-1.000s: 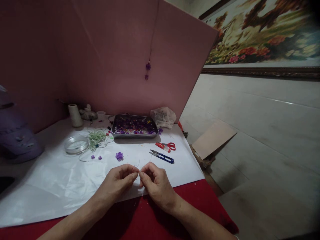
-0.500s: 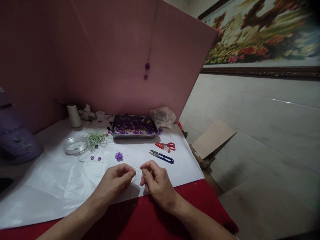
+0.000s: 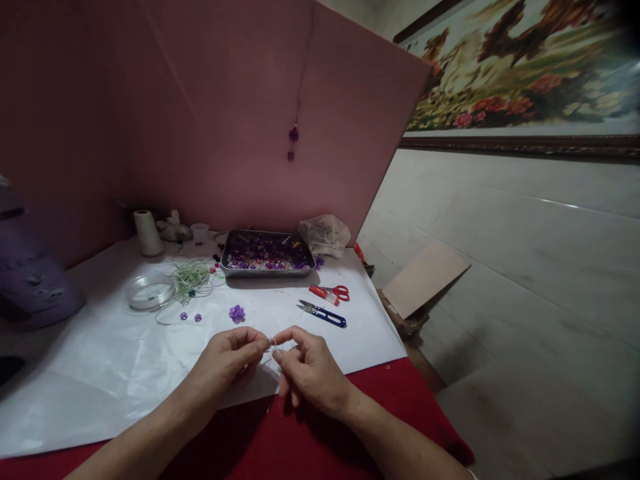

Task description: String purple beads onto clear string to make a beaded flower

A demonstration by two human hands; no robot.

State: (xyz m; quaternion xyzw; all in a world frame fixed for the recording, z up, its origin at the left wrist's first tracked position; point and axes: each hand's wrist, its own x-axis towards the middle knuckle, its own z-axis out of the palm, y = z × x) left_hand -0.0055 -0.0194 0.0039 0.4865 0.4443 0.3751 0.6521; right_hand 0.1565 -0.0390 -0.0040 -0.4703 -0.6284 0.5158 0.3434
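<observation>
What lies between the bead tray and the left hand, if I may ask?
A purple beaded flower lies on the white sheet between the bead tray and the left hand, in the head view.

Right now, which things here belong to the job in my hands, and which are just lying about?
Likely part of the job:
- thread in the left hand
- bead tray
- bead flower
- two purple beads
- snips

Probably just lying about:
- cup
- bag
- cardboard
- purple container

The right hand (image 3: 316,375) has stretched its index finger toward the left hand (image 3: 226,360).
</observation>
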